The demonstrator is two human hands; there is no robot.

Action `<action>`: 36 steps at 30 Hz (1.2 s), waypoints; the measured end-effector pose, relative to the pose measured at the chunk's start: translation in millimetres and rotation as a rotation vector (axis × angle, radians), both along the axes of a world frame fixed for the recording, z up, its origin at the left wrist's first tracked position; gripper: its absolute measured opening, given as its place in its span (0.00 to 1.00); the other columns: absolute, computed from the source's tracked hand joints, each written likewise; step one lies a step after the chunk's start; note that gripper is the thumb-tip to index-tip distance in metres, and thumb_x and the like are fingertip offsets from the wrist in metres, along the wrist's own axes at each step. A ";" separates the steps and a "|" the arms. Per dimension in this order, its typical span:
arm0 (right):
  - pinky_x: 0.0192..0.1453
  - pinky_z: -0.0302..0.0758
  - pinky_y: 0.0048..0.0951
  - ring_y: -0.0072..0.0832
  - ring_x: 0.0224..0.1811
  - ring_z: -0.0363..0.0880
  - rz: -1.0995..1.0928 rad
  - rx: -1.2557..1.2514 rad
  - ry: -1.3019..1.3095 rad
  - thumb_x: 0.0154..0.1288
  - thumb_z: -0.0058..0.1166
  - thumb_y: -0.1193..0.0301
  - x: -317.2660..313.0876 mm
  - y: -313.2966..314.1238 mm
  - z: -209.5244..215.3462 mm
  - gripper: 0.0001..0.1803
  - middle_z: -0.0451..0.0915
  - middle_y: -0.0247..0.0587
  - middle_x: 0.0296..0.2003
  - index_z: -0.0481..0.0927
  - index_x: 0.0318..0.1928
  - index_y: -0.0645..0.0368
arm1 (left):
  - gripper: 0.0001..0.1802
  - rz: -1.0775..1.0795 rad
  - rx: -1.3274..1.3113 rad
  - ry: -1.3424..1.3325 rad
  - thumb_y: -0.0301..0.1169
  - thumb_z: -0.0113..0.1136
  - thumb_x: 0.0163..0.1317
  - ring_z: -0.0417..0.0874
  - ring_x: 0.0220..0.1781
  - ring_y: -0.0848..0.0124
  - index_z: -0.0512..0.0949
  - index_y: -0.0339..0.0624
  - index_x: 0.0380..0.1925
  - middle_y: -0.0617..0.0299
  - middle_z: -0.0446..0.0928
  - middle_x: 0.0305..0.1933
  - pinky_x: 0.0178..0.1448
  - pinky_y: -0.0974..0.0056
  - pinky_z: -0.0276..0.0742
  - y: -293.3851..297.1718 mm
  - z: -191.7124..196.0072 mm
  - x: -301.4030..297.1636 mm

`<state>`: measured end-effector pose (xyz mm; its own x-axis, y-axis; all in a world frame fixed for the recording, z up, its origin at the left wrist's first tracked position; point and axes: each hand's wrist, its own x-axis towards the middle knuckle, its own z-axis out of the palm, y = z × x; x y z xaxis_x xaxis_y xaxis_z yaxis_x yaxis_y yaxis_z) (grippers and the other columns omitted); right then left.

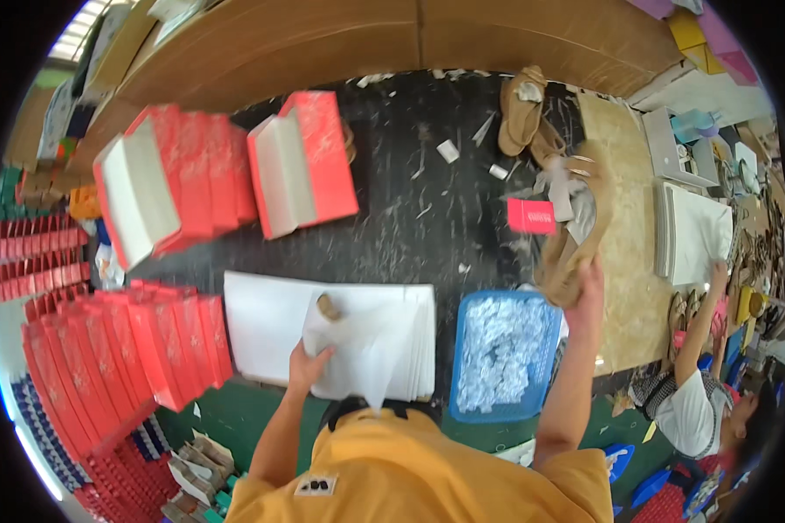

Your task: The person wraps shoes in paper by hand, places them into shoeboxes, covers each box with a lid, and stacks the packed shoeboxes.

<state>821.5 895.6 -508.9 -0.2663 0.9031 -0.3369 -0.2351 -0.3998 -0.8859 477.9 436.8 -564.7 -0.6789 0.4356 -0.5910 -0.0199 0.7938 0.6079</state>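
My left hand (308, 364) grips a sheet of white paper (358, 344) on a stack of such sheets, thumb on top and the other fingers partly hidden. A small tan piece of a shoe (329, 307) shows at the paper's upper edge. Out to the right, my right hand (584, 286) is closed round a tan shoe (560, 272), blurred by motion. Just beyond it lie a pink-red card (532, 216) and some greyish paper (581, 213). Another pair of tan shoes (521, 122) rests at the back of the black table.
Red-and-white boxes (310, 166) stand at the back left, with more red boxes (179, 344) stacked nearer. A blue basket (464, 357) of small crumpled white-blue packets sits between my arms. At the right, a co-worker (698, 405) reaches to a white paper stack (693, 231).
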 end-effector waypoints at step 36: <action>0.78 0.59 0.57 0.57 0.61 0.75 1.290 0.632 -0.264 0.61 0.62 0.72 -236.7 -444.9 5.4 0.14 0.80 0.49 0.54 0.80 0.47 0.56 | 0.60 0.606 0.638 -0.315 0.44 0.76 0.53 0.71 0.68 0.46 0.48 0.37 0.78 0.36 0.67 0.68 0.75 0.48 0.65 -54.8 43.3 -26.5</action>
<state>584.8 450.6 -503.4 -0.9834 0.1034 -0.1492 0.1716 0.2614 -0.9499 451.5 382.1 -521.4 -0.7458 0.3648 -0.5574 -0.5591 0.1121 0.8215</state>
